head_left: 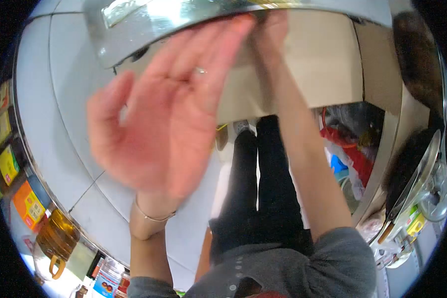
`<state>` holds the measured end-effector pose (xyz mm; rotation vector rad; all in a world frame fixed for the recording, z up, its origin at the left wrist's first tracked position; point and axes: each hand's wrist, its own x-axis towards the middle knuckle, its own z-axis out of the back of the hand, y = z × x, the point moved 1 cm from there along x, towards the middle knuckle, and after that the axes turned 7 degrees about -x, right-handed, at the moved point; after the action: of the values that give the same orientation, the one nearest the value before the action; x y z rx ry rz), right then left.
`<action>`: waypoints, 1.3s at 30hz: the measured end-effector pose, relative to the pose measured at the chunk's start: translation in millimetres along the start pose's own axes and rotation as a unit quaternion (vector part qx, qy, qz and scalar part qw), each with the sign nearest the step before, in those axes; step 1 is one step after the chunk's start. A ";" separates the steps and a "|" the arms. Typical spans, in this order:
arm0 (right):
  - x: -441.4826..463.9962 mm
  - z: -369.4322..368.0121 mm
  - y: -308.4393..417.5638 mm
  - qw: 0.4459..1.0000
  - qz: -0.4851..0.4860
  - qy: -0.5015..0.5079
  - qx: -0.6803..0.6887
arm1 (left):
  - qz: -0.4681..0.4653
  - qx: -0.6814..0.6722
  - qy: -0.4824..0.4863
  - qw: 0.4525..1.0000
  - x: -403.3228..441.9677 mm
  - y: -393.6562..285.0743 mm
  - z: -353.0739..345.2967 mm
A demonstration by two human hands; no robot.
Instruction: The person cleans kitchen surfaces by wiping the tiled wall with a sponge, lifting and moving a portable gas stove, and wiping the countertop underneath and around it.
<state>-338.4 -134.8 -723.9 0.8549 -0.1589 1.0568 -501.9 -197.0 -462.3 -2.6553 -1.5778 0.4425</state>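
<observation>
A: There was the metal (154, 22), shiny, ahead of the person, with the beige panel (323, 59) just below it!

B: And the left hand (159, 119)?

A: In front of the metal, palm bare and turned to the person, fingers straight and pressed together, thumb out wide! Whether the tips touched the metal, I couldn't tell.

B: The right hand (274, 32)?

A: Up at the metal too, beside the left fingertips, all blur! Pinching something or not, I couldn't tell.

B: How did that metal look to handle?

A: Stiff, I judged, slippery on the gloss, hardly fragile, and likely heavy. The lower edge (149, 40) looked the surest hold, better than the smooth face.

B: And round about?

A: A red bundle (362, 161) below the metal, towards its right end; an amber mug (59, 236) well apart from it, below and left!
</observation>
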 end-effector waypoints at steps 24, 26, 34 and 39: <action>-86.7 15.5 82.8 0.993 0.045 0.060 0.089 | 0.056 -0.104 0.000 0.993 -14.7 103.7 43.2; -88.3 -9.6 119.6 0.987 0.082 0.075 0.116 | 0.047 -0.135 -0.058 0.988 -16.8 112.7 45.6; -76.5 17.7 118.0 0.958 -0.057 0.186 0.212 | 0.081 -0.216 -0.112 0.966 -25.2 146.6 50.0; -104.0 3.7 132.1 0.990 0.081 0.065 0.100 | 0.110 -0.227 -0.109 0.962 -27.2 165.1 59.0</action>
<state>-498.3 -182.0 -702.0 0.9613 -0.0121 1.2931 -387.4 -308.5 -539.3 -3.2520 -1.6076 0.4377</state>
